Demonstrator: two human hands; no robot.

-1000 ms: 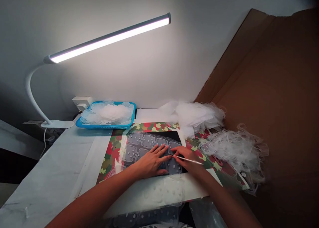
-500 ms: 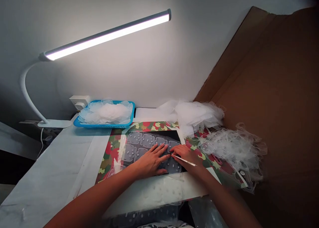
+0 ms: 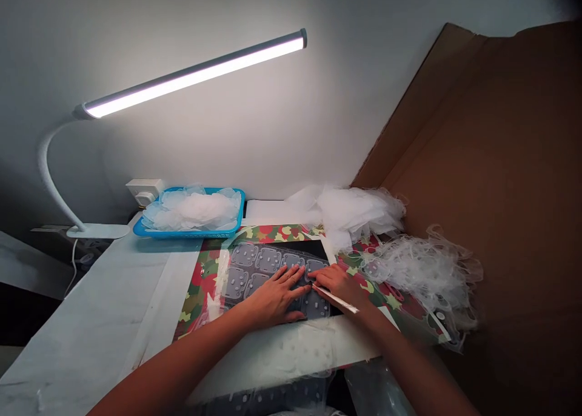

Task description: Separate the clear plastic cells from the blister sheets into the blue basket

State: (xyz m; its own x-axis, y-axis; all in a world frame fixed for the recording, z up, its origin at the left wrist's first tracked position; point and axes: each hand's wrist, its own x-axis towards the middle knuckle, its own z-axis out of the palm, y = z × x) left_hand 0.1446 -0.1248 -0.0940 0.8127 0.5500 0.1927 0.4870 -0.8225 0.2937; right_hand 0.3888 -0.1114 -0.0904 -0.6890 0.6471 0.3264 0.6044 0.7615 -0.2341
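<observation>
A translucent sheet (image 3: 235, 282) marked with rounded-square outlines and small white spots lies on a dark backing. My left hand (image 3: 278, 295) rests flat on it, fingers spread. Close by on the right, my right hand (image 3: 340, 285) is closed around a slim white stick-like tool (image 3: 339, 299). The tool slants from beside my left fingertips down towards my right wrist. Its working tip is too small to make out, though it is over the sheet's right part. Several outlined pieces are hidden under my left hand.
A blue tray (image 3: 191, 233) of thin translucent pieces stands at the back left. White sheets (image 3: 359, 213) are piled at the back right, with tangled clear offcuts (image 3: 430, 264) before them. A lit lamp (image 3: 195, 73) hangs above; a cardboard panel (image 3: 491, 173) stands on the right.
The whole view has shifted slightly. Both hands stay in nearly the same place on the sheet, and the tool in my right hand tilts a little more steeply.
</observation>
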